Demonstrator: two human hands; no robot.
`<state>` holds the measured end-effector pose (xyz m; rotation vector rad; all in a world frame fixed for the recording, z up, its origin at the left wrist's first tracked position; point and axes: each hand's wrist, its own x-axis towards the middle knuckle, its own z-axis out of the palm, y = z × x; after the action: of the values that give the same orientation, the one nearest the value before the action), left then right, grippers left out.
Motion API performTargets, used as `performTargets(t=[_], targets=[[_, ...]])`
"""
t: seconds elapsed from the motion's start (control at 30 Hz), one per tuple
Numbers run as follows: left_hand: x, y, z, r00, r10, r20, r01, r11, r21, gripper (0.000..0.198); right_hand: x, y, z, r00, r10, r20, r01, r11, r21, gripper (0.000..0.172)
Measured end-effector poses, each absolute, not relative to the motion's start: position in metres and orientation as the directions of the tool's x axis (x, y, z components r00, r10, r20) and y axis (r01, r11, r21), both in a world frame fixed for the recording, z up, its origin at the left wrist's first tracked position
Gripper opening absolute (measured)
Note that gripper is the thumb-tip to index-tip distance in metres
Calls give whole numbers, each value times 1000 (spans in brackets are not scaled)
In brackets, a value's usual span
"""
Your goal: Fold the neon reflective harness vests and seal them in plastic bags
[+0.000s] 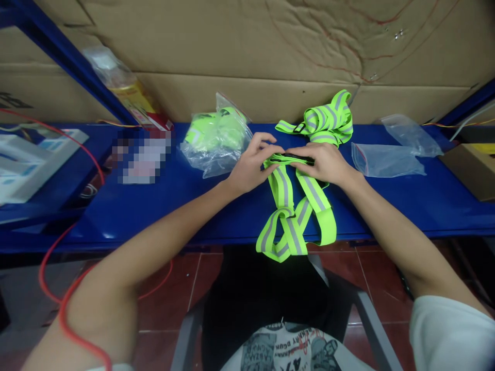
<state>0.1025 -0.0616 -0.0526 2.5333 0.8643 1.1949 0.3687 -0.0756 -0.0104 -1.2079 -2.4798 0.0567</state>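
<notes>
A neon-green strap with grey reflective stripes lies over the front of the blue shelf, its loops hanging past the edge. My left hand pinches the strap's top end from the left. My right hand grips the same end from the right, fingers closed over a black piece on it. Behind my hands sits a second bundle of the same green strap. A clear plastic bag holding another folded green strap rests to the left of my left hand.
Two empty clear bags lie to the right. A cardboard box stands at the far right, white boxes at the far left. A red cable loops down on the left. Cardboard backs the shelf.
</notes>
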Motion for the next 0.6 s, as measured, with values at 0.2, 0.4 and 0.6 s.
performTargets(t=[0.2, 0.4, 0.6], targets=[[98, -82, -28, 609, 599, 519, 415, -799, 436, 51, 372, -67, -19, -426, 822, 378, 790, 541, -287, 46], [102, -91, -22, 763, 630, 141, 396, -630, 668, 63, 382, -62, -20, -255, 817, 517, 820, 467, -332, 50], [103, -84, -25, 631, 770, 94, 300, -354, 886, 44, 393, -58, -17, -180, 801, 570, 848, 421, -324, 50]])
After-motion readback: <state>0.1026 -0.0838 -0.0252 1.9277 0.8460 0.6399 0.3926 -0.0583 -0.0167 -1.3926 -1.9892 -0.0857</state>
